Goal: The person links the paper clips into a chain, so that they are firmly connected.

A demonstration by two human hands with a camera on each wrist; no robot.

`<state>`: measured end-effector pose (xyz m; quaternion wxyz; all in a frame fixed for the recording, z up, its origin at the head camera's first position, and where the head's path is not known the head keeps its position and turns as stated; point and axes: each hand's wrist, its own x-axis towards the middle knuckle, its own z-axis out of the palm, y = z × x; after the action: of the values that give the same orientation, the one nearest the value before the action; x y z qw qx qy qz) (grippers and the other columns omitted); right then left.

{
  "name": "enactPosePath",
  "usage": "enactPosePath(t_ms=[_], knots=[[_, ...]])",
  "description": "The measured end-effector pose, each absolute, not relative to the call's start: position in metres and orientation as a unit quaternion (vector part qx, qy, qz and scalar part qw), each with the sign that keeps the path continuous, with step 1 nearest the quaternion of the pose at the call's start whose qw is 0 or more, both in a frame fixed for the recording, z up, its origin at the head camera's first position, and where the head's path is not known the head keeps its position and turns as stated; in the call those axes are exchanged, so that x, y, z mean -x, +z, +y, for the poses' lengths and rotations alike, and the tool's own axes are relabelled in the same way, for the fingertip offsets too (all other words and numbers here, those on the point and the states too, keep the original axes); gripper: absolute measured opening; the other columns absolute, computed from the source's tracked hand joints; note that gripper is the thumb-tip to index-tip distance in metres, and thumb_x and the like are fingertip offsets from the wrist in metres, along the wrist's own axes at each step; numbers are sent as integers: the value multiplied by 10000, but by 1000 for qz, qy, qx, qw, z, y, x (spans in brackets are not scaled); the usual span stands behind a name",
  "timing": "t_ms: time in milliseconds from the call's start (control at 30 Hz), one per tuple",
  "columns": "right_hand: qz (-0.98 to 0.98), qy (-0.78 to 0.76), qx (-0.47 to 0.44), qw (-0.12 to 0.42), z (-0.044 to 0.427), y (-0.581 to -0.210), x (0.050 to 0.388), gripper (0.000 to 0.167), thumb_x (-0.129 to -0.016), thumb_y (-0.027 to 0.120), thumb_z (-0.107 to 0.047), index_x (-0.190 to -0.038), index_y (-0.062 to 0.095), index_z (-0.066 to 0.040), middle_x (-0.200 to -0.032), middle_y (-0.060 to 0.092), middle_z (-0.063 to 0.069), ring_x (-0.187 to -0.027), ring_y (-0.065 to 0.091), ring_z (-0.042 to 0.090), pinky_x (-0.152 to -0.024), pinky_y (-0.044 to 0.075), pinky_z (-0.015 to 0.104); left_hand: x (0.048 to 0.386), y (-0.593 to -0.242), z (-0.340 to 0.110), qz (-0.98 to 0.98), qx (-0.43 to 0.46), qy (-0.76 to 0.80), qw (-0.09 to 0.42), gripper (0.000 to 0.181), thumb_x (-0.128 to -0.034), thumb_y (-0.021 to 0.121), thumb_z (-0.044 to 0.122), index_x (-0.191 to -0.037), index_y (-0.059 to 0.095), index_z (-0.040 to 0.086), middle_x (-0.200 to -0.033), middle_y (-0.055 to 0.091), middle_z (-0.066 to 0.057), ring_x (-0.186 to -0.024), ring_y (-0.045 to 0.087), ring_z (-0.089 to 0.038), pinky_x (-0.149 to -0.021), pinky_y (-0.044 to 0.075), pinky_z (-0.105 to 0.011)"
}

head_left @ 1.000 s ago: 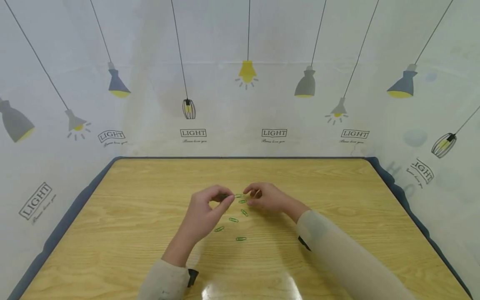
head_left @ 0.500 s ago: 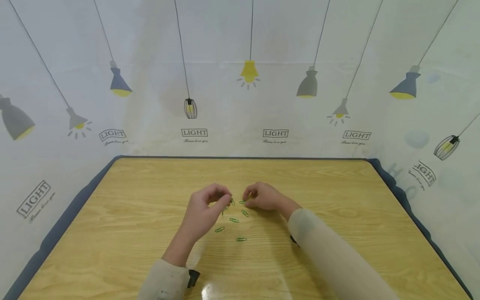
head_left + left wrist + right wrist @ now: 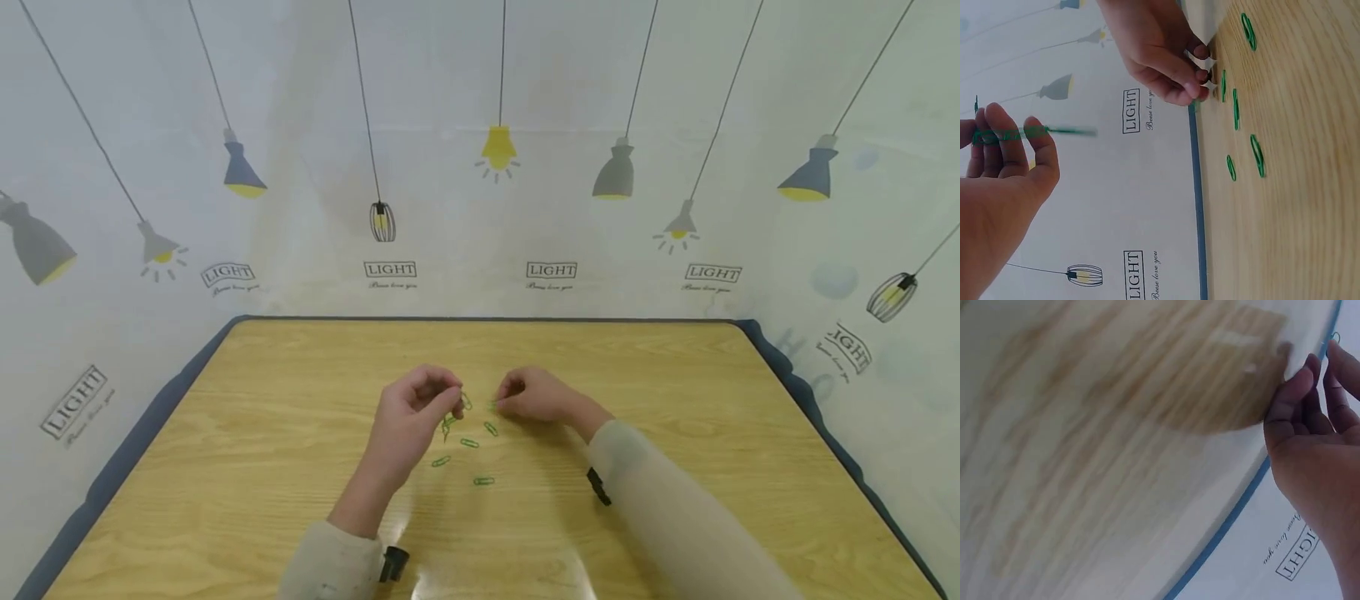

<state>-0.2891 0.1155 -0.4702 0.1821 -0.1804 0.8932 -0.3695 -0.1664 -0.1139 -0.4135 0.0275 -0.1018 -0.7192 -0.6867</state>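
While the left hand [image 3: 408,425] pinches a strand of green paper clips [image 3: 1036,130] above the tabletop [image 3: 675,392], the right hand [image 3: 540,397], near but apart from it, pinches a single green clip [image 3: 492,406] down low, with several loose paper clips [image 3: 469,443] scattered flat between them

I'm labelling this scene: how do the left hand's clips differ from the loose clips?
The held clips are in the left hand; the loose clips lie on the table. The held clips sit close together; the loose clips lie spread apart. Both are green.
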Motion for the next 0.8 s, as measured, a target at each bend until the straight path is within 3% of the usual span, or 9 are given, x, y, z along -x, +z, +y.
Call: enactPosePath(t_ms=[133,300,367,467,600,800], knots=[[866,-441,167,167,126,-463,284,186,-1059,663,-161,-1192,739,-55,-1057,684,98,-846,595,186,-725,549,328,166,-416,-112,-712,105,-693,30,121,-1038,676,92,-1122,703,10,-1012,722,-97,-900,725,-169,-879,608,-276],[826,-506,197,150,139,-441,274,354,-1127,535,-175,-1461,639,-118,-1013,600,137,-893,568,269,-891,578,528,168,-415,-110,-717,112,-688,32,132,-1025,705,116,-1117,712,20,-1057,735,-136,-943,736,-179,-894,603,-285],[814,-525,201,147,144,-433,270,350,-1127,541,-188,-1460,632,-131,-991,603,113,-916,590,296,-914,578,545,169,-414,-108,-721,113,-683,32,131,-1019,714,127,-1105,716,28,-1058,736,-138,-952,734,-185,-885,597,-286],[791,-559,202,146,148,-421,264,313,-1109,584,-188,-1406,635,-101,-1041,673,75,-971,661,311,-903,608,472,169,-412,-106,-724,109,-680,31,126,-1008,729,140,-1086,727,41,-1047,738,-124,-951,732,-192,-880,586,-292],[755,-605,204,148,149,-409,257,262,-1084,628,-154,-1316,645,-33,-1075,759,54,-935,741,215,-867,640,384,169,-409,-103,-722,108,-683,30,143,-992,755,160,-1075,745,44,-1038,750,-112,-937,738,-185,-887,587,-306],[739,-626,210,133,141,-390,242,207,-1061,673,-175,-1192,688,-15,-1036,780,46,-888,748,156,-860,648,401,168,-404,-99,-715,113,-689,36,147,-977,771,155,-1063,760,36,-1057,759,-105,-979,749,-195,-909,596,-289]])
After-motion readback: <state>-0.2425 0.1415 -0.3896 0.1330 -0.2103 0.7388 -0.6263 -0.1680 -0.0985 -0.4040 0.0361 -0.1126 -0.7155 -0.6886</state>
